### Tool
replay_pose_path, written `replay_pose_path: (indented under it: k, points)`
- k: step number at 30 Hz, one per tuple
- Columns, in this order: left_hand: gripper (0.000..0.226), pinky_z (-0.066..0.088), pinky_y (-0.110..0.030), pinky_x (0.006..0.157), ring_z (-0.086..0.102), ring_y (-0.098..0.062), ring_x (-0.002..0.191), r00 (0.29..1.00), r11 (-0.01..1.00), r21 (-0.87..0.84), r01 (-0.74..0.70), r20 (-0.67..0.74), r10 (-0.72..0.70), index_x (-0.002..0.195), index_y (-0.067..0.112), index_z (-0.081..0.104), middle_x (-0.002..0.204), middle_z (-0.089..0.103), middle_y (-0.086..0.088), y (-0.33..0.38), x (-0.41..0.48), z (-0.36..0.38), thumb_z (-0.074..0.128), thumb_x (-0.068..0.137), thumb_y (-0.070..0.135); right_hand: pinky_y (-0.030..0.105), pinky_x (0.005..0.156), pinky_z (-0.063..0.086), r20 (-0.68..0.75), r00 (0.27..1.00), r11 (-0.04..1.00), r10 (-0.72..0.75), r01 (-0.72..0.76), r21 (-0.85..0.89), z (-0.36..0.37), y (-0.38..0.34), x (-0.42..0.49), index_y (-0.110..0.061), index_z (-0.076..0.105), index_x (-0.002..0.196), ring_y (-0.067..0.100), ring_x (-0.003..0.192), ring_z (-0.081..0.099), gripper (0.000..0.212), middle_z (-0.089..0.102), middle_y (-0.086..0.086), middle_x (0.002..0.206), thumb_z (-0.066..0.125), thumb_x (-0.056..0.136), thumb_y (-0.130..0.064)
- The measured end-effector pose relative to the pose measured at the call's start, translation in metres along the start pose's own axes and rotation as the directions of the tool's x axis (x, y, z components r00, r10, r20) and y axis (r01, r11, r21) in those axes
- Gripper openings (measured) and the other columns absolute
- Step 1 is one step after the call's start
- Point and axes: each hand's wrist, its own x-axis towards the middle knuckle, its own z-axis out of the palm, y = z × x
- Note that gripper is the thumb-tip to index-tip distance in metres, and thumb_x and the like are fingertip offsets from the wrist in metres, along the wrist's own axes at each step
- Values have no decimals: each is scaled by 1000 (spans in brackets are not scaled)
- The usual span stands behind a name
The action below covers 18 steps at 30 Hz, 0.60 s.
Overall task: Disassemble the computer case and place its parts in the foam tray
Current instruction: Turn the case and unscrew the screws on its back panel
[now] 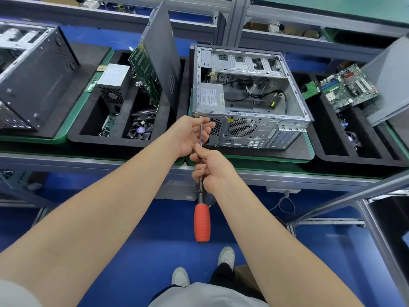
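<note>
Screwdriver [201, 220] vertical mid-frame, tip up at lower-left corner of computer case [243, 129]. Left hand [190, 135] and right hand [213, 171] pinch the shaft. Handle hangs clear below bench edge [88, 161].

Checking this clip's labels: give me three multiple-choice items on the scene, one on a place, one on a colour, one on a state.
1. Which corner of the computer case does the screwdriver tip meet? A) near left B) near right C) far right
2. What colour is its handle? A) blue B) red C) yellow
3. What is the right hand doing? A) open, idle B) flat on the case C) gripping the screwdriver shaft

Answers: 1 A, the tip sits at the near left corner, beside the left hand. 2 B, the handle below the hands is red. 3 C, its fingers curl round the shaft.
</note>
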Motion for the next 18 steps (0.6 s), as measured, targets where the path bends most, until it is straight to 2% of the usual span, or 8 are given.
replay_pose_path:
  k: [3,6,9,12,15,18]
  points:
    - [14,52,-18,51,63,-9,55,1000,1000,25,-17,-4,17,114,5,59,86,78,-8,0,0,2,48,108,13,16,35,32,15,999,998,51,-51,21,-1,-4,-1,-11,63,97,4,39,34,12,65,3,62,70,102,-20]
    - [15,52,-17,53,62,-10,57,1000,1000,-11,-7,-2,7,113,6,57,88,78,-10,2,0,4,45,110,12,14,38,33,106,991,991,77,-87,98,-2,-7,-5,-11,64,98,4,42,32,13,61,4,65,67,104,-23]
    - [19,52,-18,50,63,-11,57,999,996,-84,35,17,-34,112,5,58,88,77,-12,5,-2,6,40,111,11,15,43,38,231,972,975,52,-99,200,-7,-8,-7,-7,62,101,6,49,38,21,58,7,71,54,109,-26]
    - [21,56,-22,51,71,-15,62,996,986,-149,73,53,-66,115,4,58,99,77,-13,8,-4,6,39,111,10,16,43,44,340,940,946,17,-124,298,-12,-8,-9,-5,58,105,6,47,47,21,59,8,73,42,111,-17]
    - [26,60,-25,57,77,-18,74,995,986,-150,77,69,-68,117,5,60,104,77,-12,7,-5,7,36,111,11,12,37,38,412,911,915,2,-168,368,-17,-12,-8,-3,63,104,2,38,44,28,61,6,70,40,112,-17]
    - [23,62,-27,66,78,-21,86,997,988,-139,65,58,-58,120,2,61,110,77,-13,5,-5,5,42,108,8,12,30,31,380,925,922,0,-147,359,-17,-15,-6,-2,64,107,2,32,37,27,60,7,69,41,111,-14]
